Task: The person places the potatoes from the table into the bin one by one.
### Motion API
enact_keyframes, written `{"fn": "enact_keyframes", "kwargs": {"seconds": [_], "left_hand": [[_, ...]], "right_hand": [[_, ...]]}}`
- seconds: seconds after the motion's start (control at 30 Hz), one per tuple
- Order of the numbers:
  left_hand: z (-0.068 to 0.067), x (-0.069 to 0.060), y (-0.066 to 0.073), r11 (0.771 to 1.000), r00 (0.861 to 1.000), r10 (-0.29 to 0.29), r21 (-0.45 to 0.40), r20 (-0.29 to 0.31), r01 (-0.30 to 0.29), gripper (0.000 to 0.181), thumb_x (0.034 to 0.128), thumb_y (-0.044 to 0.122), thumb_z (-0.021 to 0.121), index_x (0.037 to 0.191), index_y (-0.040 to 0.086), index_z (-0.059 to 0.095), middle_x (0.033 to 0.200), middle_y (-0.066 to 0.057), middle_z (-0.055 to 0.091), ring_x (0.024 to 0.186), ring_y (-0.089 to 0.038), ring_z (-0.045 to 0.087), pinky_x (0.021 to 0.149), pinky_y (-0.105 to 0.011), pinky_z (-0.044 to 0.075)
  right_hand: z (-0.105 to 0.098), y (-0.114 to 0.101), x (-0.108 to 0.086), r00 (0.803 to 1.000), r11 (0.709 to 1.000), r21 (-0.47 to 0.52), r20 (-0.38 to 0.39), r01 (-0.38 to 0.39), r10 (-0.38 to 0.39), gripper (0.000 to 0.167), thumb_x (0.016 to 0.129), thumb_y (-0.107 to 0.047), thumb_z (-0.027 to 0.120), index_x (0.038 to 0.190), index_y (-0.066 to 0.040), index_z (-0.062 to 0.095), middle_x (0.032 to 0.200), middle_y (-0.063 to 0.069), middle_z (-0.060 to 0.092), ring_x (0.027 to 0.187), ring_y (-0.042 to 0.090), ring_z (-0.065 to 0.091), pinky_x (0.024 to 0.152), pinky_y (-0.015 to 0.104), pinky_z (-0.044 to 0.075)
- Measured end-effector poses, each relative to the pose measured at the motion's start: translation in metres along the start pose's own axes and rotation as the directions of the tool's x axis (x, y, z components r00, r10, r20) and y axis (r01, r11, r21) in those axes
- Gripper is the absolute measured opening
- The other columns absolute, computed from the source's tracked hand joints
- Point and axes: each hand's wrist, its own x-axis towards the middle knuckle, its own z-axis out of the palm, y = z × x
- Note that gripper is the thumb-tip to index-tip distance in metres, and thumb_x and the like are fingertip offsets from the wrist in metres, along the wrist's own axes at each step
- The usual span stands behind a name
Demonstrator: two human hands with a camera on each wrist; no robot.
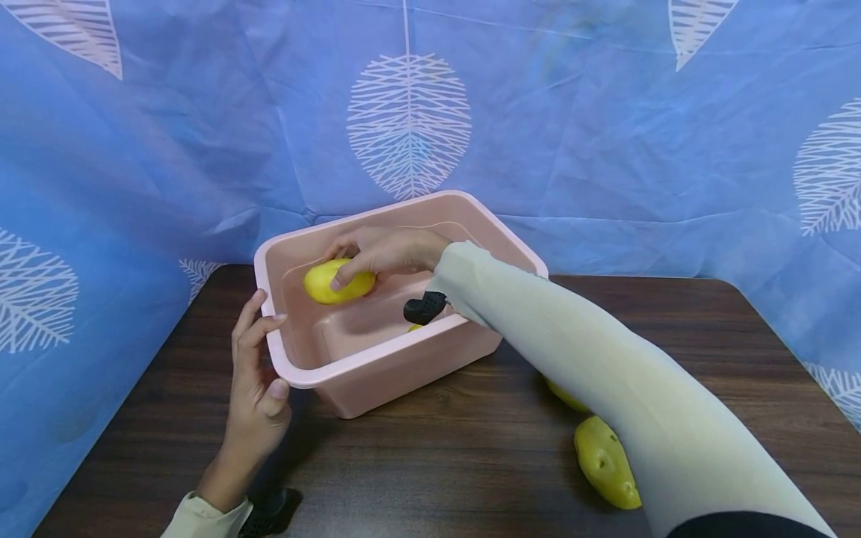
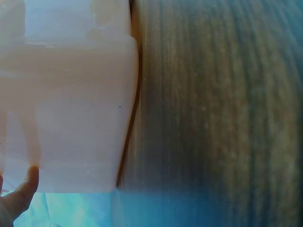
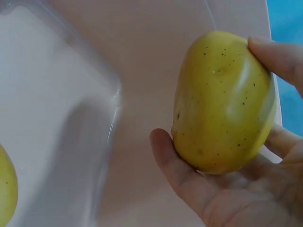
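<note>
A loose potato [image 1: 604, 465] lies on the table [image 1: 417, 456], right of its middle, partly behind the right sleeve [image 1: 592, 351]; a second one [image 1: 563, 397] lies just beyond. The left hand [image 1: 258, 385] grips the bin [image 1: 403, 370] by its near-left corner, thumb apart from the fingers. Inside the bin, by its left end, the right hand [image 1: 393, 250] pinches the held potato [image 1: 319, 284] between thumb and fingers. Probably firm, light and rather slippery, it is best taken round its middle. Blue cloth [image 1: 572, 149] hangs past the table's far edge.

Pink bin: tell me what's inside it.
The right hand holds a yellow potato inside; another yellow piece shows partly. The sleeve and near wall cover some of the floor, so anything there can't be seen.
</note>
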Motion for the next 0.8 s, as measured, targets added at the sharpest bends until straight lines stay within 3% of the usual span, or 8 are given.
{"fn": "enact_keyframes", "kwargs": {"seconds": [0.2, 0.4, 0.53, 0.8], "left_hand": [[-0.0002, -0.0001, 0.0, 1.0, 1.0, 0.002, 0.013, -0.001, -0.002, 0.074, 0.102, 0.051, 0.061, 0.148, -0.003, 0.038, 0.174, -0.003, 0.009, 0.159, -0.038, 0.014, 0.117, -0.03, 0.041], [-0.0002, -0.0004, -0.0013, 1.0, 1.0, -0.011, 0.011, -0.008, 0.011, 0.075, 0.1014, 0.053, 0.061, 0.148, -0.002, 0.039, 0.174, -0.002, 0.009, 0.16, -0.037, 0.012, 0.121, -0.045, 0.036], [-0.0002, -0.0008, -0.0017, 1.0, 1.0, 0.002, 0.009, -0.005, -0.002, 0.074, 0.1014, 0.052, 0.06, 0.148, -0.001, 0.039, 0.174, -0.003, 0.01, 0.16, -0.037, 0.013, 0.121, -0.052, 0.036], [0.0, -0.0006, -0.0017, 1.0, 1.0, 0.007, 0.001, -0.002, -0.007, 0.071, 0.1015, 0.048, 0.061, 0.149, 0.0, 0.039, 0.174, -0.004, 0.009, 0.159, -0.035, 0.015, 0.122, -0.042, 0.039]], "right_hand": [[0.0011, -0.0008, 0.0009, 0.999, 0.999, -0.038, -0.038, -0.002, 0.001, 0.053, 0.093, -0.024, 0.073, 0.142, -0.012, 0.056, 0.139, 0.008, 0.057, 0.118, 0.023, 0.06, 0.104, 0.049, 0.058], [0.0021, -0.002, 0.0034, 0.997, 0.997, 0.075, -0.08, -0.005, 0.011, 0.05, 0.097, -0.006, 0.061, 0.145, 0.001, 0.049, 0.138, 0.016, 0.056, 0.13, 0.04, 0.06, 0.107, 0.048, 0.057], [0.0028, -0.0037, 0.0041, 0.996, 0.998, 0.067, -0.091, -0.01, 0.016, 0.049, 0.099, -0.007, 0.063, 0.145, 0.002, 0.051, 0.133, 0.017, 0.059, 0.132, 0.043, 0.06, 0.104, 0.047, 0.058], [0.0034, -0.0068, 0.0033, 0.995, 0.996, 0.086, -0.095, -0.014, 0.022, 0.049, 0.1, -0.01, 0.064, 0.146, 0.001, 0.051, 0.14, 0.018, 0.055, 0.135, 0.043, 0.055, 0.107, 0.052, 0.056]]}}
